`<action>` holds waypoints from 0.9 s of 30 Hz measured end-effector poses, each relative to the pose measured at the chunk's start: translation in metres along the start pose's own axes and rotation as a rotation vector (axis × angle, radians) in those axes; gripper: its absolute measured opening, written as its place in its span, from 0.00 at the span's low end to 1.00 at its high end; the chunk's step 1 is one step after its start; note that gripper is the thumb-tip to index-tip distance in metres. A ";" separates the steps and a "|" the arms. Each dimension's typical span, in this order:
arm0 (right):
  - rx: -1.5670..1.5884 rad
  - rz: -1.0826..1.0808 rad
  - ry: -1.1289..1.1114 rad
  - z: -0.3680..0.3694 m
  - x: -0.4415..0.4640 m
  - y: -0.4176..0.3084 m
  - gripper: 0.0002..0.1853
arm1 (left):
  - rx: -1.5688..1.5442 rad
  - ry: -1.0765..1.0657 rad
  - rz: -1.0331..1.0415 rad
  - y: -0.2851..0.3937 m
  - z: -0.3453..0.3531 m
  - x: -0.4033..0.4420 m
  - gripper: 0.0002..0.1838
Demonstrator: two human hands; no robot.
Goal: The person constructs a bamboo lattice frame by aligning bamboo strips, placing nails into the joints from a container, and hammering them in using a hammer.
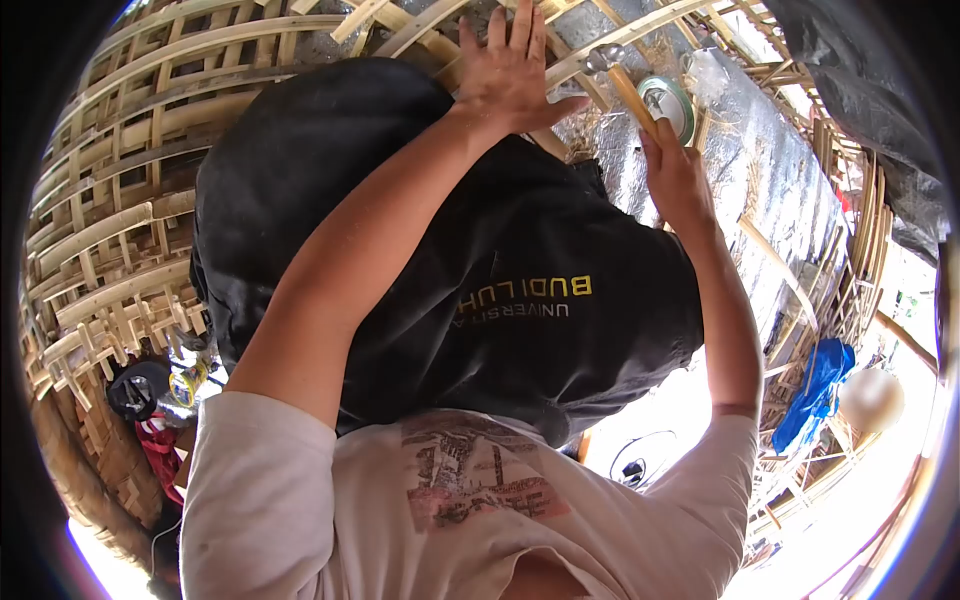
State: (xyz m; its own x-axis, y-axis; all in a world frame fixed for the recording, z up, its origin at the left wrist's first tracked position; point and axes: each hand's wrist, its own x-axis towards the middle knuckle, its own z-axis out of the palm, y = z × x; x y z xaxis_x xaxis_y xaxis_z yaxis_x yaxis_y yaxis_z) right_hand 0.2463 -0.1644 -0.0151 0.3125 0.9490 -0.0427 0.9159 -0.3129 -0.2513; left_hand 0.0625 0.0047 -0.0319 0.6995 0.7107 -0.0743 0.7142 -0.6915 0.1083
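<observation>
My left hand [508,75] lies flat with its fingers spread on the woven bamboo lattice [420,35], at the top of the view. In my right hand [680,185] is a hammer, its wooden handle [634,100] gripped near the end. The shiny metal hammer head [603,58] is close to a bamboo strip, to the right of my left hand; I cannot tell if they touch. Just beside the handle, a round object with a green and white rim [682,100] rests on the silvery sheet [735,130].
My legs in black trousers [400,230] fill the middle. More bamboo lattice [110,190] spreads along the left. Loose bamboo strips [870,230] and a blue cloth or plastic piece [815,390] are at the right. Dark sheeting [850,80] hangs at the upper right.
</observation>
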 end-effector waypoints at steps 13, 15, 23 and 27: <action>0.071 -0.047 0.021 -0.001 0.014 -0.012 0.12 | -0.007 -0.061 -0.022 -0.004 -0.010 0.000 0.57; 0.096 -0.125 0.232 -0.005 0.015 -0.008 0.11 | -0.043 -0.018 -0.035 -0.007 -0.001 -0.006 0.57; 0.111 0.056 -0.073 0.001 0.008 -0.016 0.16 | 0.044 -0.131 -0.014 0.002 -0.004 0.001 0.55; -0.151 -0.179 0.155 -0.001 0.012 0.004 0.11 | 0.136 0.207 -0.064 -0.001 0.031 -0.003 0.56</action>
State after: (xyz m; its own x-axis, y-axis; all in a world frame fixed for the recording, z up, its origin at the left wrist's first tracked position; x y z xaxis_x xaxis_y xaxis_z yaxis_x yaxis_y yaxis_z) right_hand 0.2543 -0.1540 -0.0162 0.1665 0.9760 0.1403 0.9835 -0.1542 -0.0943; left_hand 0.0605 -0.0009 -0.0629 0.6423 0.7555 0.1294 0.7638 -0.6449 -0.0258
